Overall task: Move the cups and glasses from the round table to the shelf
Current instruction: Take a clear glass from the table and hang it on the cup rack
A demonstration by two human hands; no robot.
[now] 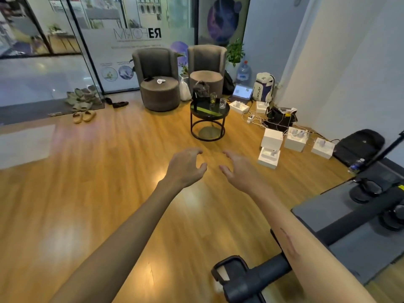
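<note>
Low in the frame's centre, a person's left hand (184,169) and right hand (239,171) reach forward over the wooden floor (105,193), both empty with fingers spread wide and curled. Above them, at upper centre, the round black bench (197,110) carries a tall glass (213,101) and, just right of it, a shorter glass (222,103), both upright, before two grey armchairs (158,79).

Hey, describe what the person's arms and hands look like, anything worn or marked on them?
Both arms are bare, no sleeves showing. The left hand and right hand wear no gloves, rings, watch or bracelet that I can see. The right forearm carries a long dark mark, like a scrape or scar.
</note>
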